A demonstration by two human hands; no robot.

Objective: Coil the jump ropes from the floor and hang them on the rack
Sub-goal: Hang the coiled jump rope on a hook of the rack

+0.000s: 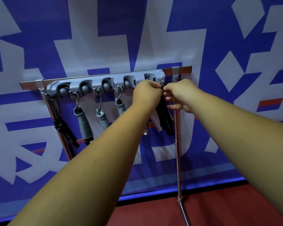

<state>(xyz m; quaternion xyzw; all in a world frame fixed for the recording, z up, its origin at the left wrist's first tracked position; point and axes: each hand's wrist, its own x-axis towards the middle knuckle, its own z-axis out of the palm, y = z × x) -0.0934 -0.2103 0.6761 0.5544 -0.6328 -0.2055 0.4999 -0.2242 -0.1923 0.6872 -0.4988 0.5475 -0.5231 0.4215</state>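
Left hand, right hand, pinching black rope

Smooth, faintly glossy grey plastic rack on a polished metal rail, beside a shiny chrome-like pole. A grey jump rope and a black jump rope are coils of smooth, plastic-looking cord. Matt printed banner behind; dull red floor.

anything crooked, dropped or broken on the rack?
Nothing stands out. Four coiled ropes hang from hooks on the grey rack. The left hand and right hand pinch a fifth rope at its right end. The left forearm partly hides the fourth.
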